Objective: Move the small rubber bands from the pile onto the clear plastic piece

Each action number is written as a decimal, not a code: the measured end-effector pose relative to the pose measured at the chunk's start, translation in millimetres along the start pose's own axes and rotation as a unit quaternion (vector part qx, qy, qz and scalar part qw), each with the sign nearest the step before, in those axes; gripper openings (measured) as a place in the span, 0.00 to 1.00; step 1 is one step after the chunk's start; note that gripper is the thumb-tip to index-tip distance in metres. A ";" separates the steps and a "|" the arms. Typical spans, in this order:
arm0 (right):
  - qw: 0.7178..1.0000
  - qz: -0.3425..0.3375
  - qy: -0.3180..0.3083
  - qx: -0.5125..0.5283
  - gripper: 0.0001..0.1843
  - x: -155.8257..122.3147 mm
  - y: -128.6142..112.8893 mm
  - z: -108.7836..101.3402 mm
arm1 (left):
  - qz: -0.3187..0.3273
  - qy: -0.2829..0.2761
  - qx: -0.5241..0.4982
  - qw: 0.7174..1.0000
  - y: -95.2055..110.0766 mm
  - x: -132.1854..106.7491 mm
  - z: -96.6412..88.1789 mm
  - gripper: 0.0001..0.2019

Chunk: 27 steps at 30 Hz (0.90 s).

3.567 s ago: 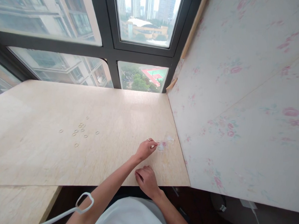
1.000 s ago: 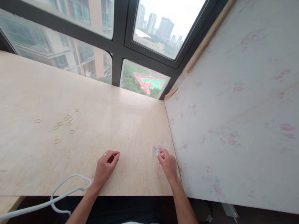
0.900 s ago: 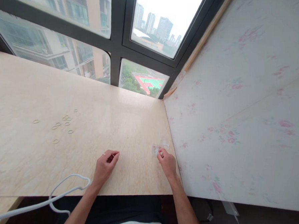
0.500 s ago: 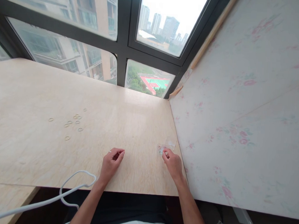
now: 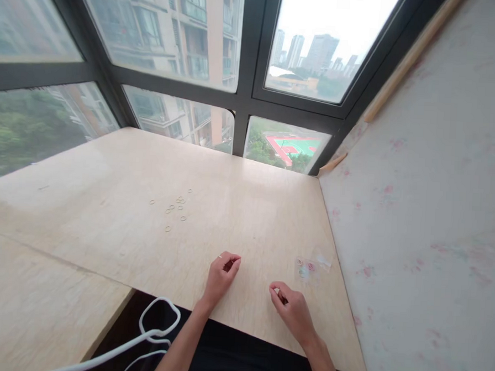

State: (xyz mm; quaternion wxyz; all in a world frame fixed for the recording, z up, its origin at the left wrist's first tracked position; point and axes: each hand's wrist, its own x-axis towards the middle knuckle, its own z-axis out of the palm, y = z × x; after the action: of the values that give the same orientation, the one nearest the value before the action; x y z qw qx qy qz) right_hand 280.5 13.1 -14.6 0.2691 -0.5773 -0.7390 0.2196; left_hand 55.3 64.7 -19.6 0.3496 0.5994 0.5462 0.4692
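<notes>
My left hand (image 5: 222, 275) rests on the pale tabletop (image 5: 266, 219) with its fingers curled and the thumb closed against the index finger. A thin pale band shows on one of its fingers. My right hand (image 5: 293, 307) is closed in a pinch to the right of it, turned toward it. What either hand holds, if anything, is too small to make out. Beyond my right hand lies a small clear plastic bag (image 5: 303, 271) with a few small coloured rings in it. Several thin rings (image 5: 183, 218) lie scattered to the left, some overlapping.
A white cable (image 5: 127, 342) loops below the table's front edge at the left. Flower-patterned wallpaper (image 5: 419, 228) borders the table on the right. Dark window frames (image 5: 244, 97) stand along the back.
My right hand has drawn back from the plastic bag, toward me and nearer my left hand. The left hand keeps its curled pose. The camera view has swung to the left.
</notes>
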 end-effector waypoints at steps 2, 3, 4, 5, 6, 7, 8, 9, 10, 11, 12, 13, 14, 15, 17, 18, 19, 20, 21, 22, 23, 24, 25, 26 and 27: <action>1.000 -0.005 -0.012 0.017 0.14 3.8 -2.9 7.5 | -0.004 0.002 -0.003 1.000 0.2 0.1 -0.1 0.08; 0.999 -0.006 -0.015 0.028 0.14 5.9 -4.2 10.7 | -0.006 0.004 -0.004 1.000 0.4 0.3 -0.2 0.08; 0.999 -0.006 -0.018 0.039 0.15 7.8 -5.6 13.5 | -0.007 0.007 -0.005 1.000 0.5 0.6 -0.4 0.08; 0.999 -0.006 -0.020 0.050 0.15 9.7 -7.1 16.2 | -0.007 0.010 -0.005 1.000 0.6 0.7 -0.5 0.08; 0.998 -0.006 -0.023 0.059 0.15 11.3 -8.7 18.9 | -0.007 0.011 -0.004 1.000 0.6 0.8 -0.5 0.08; 0.997 -0.008 -0.026 0.067 0.15 12.7 -10.4 21.5 | -0.007 0.012 -0.004 1.000 0.5 0.6 -0.4 0.08; 0.997 -0.010 -0.030 0.071 0.15 13.9 -12.0 24.1 | -0.008 0.014 -0.003 1.000 0.3 0.1 0.1 0.08; 0.997 -0.014 -0.035 0.073 0.16 14.9 -13.4 26.8 | -0.009 0.015 -0.003 1.000 -0.2 -0.6 0.7 0.08; 0.996 -0.019 -0.039 0.074 0.16 15.7 -14.3 29.3 | -0.011 0.016 -0.005 1.000 -0.8 -1.5 1.5 0.08; 0.996 -0.023 -0.041 0.074 0.16 16.4 -14.9 31.7 | -0.015 0.017 -0.011 1.000 -1.8 -2.2 2.1 0.08; 0.996 -0.028 -0.040 0.072 0.16 17.1 -14.9 33.9 | -0.021 0.019 -0.022 0.999 -3.1 -2.6 2.0 0.08; 0.996 -0.032 -0.037 0.069 0.16 17.6 -14.5 35.8 | -0.028 0.023 -0.036 0.999 -4.6 -2.4 0.9 0.09; 0.997 -0.035 -0.032 0.067 0.16 18.1 -13.7 37.3 | -0.037 0.029 -0.049 0.998 -6.4 -1.2 -1.9 0.10; 0.997 -0.038 -0.025 0.065 0.16 18.4 -12.7 38.6 | -0.045 0.040 -0.057 0.997 -8.5 1.1 -7.0 0.10; 0.997 -0.043 -0.009 0.061 0.17 18.7 -10.5 40.3 | -0.057 0.074 -0.049 0.994 -13.1 9.9 -24.9 0.11; 0.997 -0.044 -0.001 0.058 0.17 18.7 -9.5 40.9 | -0.060 0.097 -0.033 0.993 -15.7 16.4 -37.8 0.11; 0.997 -0.045 0.005 0.056 0.17 18.6 -8.5 41.3 | -0.061 0.126 -0.016 0.990 -18.3 24.1 -53.0 0.11; 0.997 -0.045 0.010 0.054 0.18 18.5 -7.8 41.7 | -0.064 0.157 0.005 0.985 -21.0 32.7 -69.9 0.11; 0.997 -0.044 0.013 0.054 0.18 18.5 -7.1 42.0 | -0.071 0.185 0.032 0.980 -23.7 42.0 -87.6 0.12; 0.997 -0.043 0.014 0.056 0.18 18.6 -6.6 42.2 | -0.080 0.212 0.066 0.972 -26.4 51.6 -105.2 0.12; 0.997 -0.041 0.014 0.058 0.18 18.9 -6.2 42.4 | -0.086 0.223 0.109 0.965 -28.9 61.3 -121.9 0.11; 0.997 -0.039 0.015 0.061 0.19 19.4 -6.0 42.6 | -0.088 0.222 0.161 0.958 -31.2 70.7 -137.0 0.10; 0.997 -0.037 0.016 0.063 0.19 20.0 -5.9 42.7 | -0.086 0.200 0.217 0.952 -33.3 79.6 -150.0 0.09; 0.997 -0.034 0.016 0.065 0.19 20.6 -5.9 42.8 | -0.083 0.162 0.271 0.945 -35.1 87.8 -160.7 0.09; 0.997 -0.031 0.015 0.067 0.19 21.2 -5.9 42.8 | -0.080 0.122 0.317 0.937 -36.7 95.2 -168.9 0.10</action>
State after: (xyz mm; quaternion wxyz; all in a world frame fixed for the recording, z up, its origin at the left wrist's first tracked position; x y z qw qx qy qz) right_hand 244.2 31.7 -40.2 0.3248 -0.5376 -0.7364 0.2514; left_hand -119.7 148.3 16.7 0.1084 0.5714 0.7516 0.3111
